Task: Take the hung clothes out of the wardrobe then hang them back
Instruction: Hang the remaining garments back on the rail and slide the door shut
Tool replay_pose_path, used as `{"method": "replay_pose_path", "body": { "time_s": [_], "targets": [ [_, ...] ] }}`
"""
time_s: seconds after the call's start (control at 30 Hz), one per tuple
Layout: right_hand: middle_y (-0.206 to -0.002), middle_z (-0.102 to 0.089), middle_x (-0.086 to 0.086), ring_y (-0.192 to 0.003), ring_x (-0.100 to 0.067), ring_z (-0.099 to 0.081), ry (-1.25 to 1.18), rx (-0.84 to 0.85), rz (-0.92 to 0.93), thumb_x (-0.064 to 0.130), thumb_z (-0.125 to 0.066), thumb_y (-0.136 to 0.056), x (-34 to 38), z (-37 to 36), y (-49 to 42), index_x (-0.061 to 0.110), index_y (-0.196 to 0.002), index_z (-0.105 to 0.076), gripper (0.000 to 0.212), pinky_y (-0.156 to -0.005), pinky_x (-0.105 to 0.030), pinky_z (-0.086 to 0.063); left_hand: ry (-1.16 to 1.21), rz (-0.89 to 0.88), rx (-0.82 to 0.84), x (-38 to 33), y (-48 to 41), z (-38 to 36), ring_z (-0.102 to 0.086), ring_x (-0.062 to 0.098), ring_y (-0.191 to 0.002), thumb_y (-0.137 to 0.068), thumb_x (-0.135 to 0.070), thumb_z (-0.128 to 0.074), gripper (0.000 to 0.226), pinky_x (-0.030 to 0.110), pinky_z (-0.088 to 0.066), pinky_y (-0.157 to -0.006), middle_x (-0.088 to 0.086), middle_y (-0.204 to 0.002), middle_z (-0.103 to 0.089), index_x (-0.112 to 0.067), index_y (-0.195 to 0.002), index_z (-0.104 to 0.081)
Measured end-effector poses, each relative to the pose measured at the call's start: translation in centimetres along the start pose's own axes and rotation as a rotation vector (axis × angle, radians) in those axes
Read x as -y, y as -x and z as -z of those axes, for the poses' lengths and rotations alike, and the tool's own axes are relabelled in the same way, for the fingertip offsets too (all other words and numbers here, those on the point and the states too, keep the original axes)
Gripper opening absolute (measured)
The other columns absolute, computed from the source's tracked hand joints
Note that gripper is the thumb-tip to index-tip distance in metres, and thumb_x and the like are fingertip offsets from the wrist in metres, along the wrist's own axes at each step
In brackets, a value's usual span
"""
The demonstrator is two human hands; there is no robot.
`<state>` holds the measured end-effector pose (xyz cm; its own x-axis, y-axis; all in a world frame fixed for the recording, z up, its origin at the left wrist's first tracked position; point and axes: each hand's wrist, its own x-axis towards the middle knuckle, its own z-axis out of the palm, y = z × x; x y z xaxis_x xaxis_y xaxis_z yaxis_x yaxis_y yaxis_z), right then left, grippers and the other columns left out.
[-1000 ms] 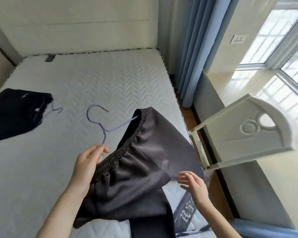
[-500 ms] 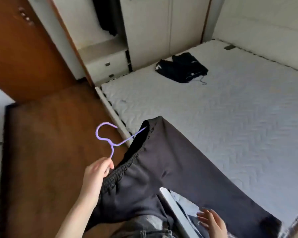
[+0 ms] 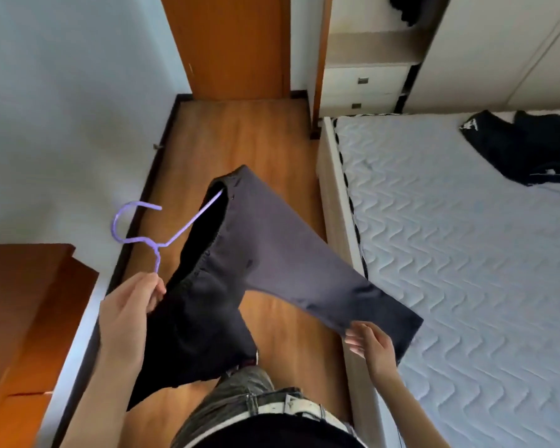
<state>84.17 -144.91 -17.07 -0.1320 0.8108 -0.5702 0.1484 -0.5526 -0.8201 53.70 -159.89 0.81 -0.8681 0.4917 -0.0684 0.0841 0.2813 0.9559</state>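
Note:
Dark grey trousers hang on a purple hanger, one arm of which runs into the waistband. My left hand grips the hanger just below its hook, over the wooden floor. One trouser leg stretches right toward the bed, and my right hand touches its hem with the fingers apart. A second dark garment lies on the mattress at the far right with its own hanger. The open wardrobe stands at the top, another dark garment hanging inside.
The white quilted mattress fills the right side, its wooden frame beside my legs. A wooden door is at the top centre, drawers under the wardrobe shelf, and a brown cabinet at the left. Wood floor runs ahead.
My view has swung left from the bed to the floor, door and wardrobe. The trousers on the hanger have come off the mattress. My right hand has risen to the trouser hem.

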Motion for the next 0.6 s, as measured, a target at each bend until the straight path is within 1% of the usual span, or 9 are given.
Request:
{"method": "replay_pose_path", "body": {
  "time_s": [0.07, 0.13, 0.23, 0.3, 0.37, 0.43, 0.5, 0.57, 0.6],
  "targets": [
    [-0.084, -0.067, -0.020, -0.079, -0.032, -0.063, 0.008, 0.019, -0.040, 0.006, -0.048, -0.094, 0.3, -2.7, -1.8, 0.002, -0.090, -0.067, 0.020, -0.076, -0.036, -0.050, -0.044, -0.027, 0.003, 0.6, -2.2, 1.6, -0.037, 0.009, -0.051, -0.093, -0.008, -0.053, 0.033, 0.029, -0.034, -0.062, -0.005, -0.048, -0.039, 0.002, -0.062, -0.051],
    [-0.087, -0.067, -0.024, -0.082, -0.035, -0.064, 0.027, 0.030, -0.070, 0.006, -0.048, -0.093, 0.6, -5.7, -3.9, 0.003, -0.092, -0.067, 0.020, -0.080, -0.040, -0.050, -0.072, -0.042, 0.007, 1.2, -5.2, 2.8, -0.036, 0.011, -0.053, -0.094, -0.008, -0.053, 0.036, 0.027, -0.034, -0.060, -0.003, -0.049, -0.037, -0.003, -0.058, -0.052],
    [-0.088, -0.066, -0.025, -0.080, -0.034, -0.064, 0.057, 0.011, -0.093, 0.005, -0.046, -0.094, 1.4, -9.7, -7.0, -0.001, -0.097, -0.067, 0.022, -0.074, -0.037, -0.050, -0.114, -0.047, 0.039, 1.7, -10.3, 3.4, -0.039, 0.009, -0.051, -0.094, -0.006, -0.054, 0.033, 0.011, -0.036, -0.052, 0.008, -0.051, -0.038, 0.002, -0.063, -0.057],
    [-0.085, -0.066, -0.023, -0.074, -0.032, -0.063, 0.049, -0.025, -0.105, 0.004, -0.044, -0.094, 2.4, -11.7, -8.5, -0.005, -0.096, -0.066, 0.023, -0.070, -0.034, -0.049, -0.138, -0.024, 0.066, 1.9, -13.8, 3.1, -0.043, 0.007, -0.050, -0.094, -0.006, -0.055, 0.030, 0.008, -0.037, -0.050, 0.010, -0.052, -0.045, 0.002, -0.066, -0.061],
    [-0.086, -0.067, -0.022, -0.071, -0.031, -0.063, 0.046, -0.061, -0.107, 0.005, -0.042, -0.096, 3.8, -13.1, -9.6, 0.000, -0.091, -0.066, 0.026, -0.065, -0.031, -0.052, -0.160, 0.018, 0.102, 1.8, -17.4, 2.4, -0.046, 0.002, -0.048, -0.093, -0.008, -0.056, 0.028, 0.009, -0.041, -0.053, -0.002, -0.048, -0.049, -0.002, -0.066, -0.063],
    [-0.086, -0.068, -0.020, -0.071, -0.030, -0.064, 0.034, -0.090, -0.109, 0.006, -0.041, -0.097, 5.5, -14.1, -10.5, 0.004, -0.089, -0.066, 0.027, -0.062, -0.028, -0.054, -0.190, 0.039, 0.150, 1.5, -21.0, 1.1, -0.045, 0.001, -0.047, -0.092, -0.010, -0.057, 0.030, 0.009, -0.039, -0.052, -0.008, -0.046, -0.048, -0.007, -0.063, -0.062],
    [-0.088, -0.068, -0.019, -0.073, -0.029, -0.064, 0.025, -0.118, -0.108, 0.007, -0.041, -0.098, 7.4, -14.9, -12.1, 0.005, -0.090, -0.066, 0.026, -0.062, -0.027, -0.057, -0.222, 0.045, 0.198, 0.9, -24.3, -0.9, -0.045, 0.002, -0.046, -0.092, -0.013, -0.057, 0.029, 0.009, -0.039, -0.050, -0.007, -0.046, -0.049, -0.007, -0.064, -0.062],
    [-0.087, -0.067, -0.019, -0.073, -0.029, -0.064, 0.004, -0.132, -0.109, 0.008, -0.040, -0.099, 9.3, -15.6, -14.6, 0.005, -0.090, -0.066, 0.027, -0.058, -0.022, -0.058, -0.239, 0.060, 0.216, 0.3, -27.7, -3.5, -0.047, 0.005, -0.049, -0.091, -0.013, -0.057, 0.027, 0.021, -0.042, -0.056, -0.004, -0.048, -0.052, -0.005, -0.066, -0.063],
    [-0.086, -0.067, -0.019, -0.073, -0.030, -0.064, -0.007, -0.139, -0.113, 0.008, -0.040, -0.099, 10.4, -16.0, -16.2, 0.005, -0.089, -0.066, 0.028, -0.057, -0.021, -0.057, -0.239, 0.074, 0.209, 0.1, -29.5, -4.9, -0.049, 0.010, -0.053, -0.091, -0.013, -0.057, 0.026, 0.024, -0.042, -0.059, -0.001, -0.049, -0.054, -0.005, -0.067, -0.064]
  ]
}}
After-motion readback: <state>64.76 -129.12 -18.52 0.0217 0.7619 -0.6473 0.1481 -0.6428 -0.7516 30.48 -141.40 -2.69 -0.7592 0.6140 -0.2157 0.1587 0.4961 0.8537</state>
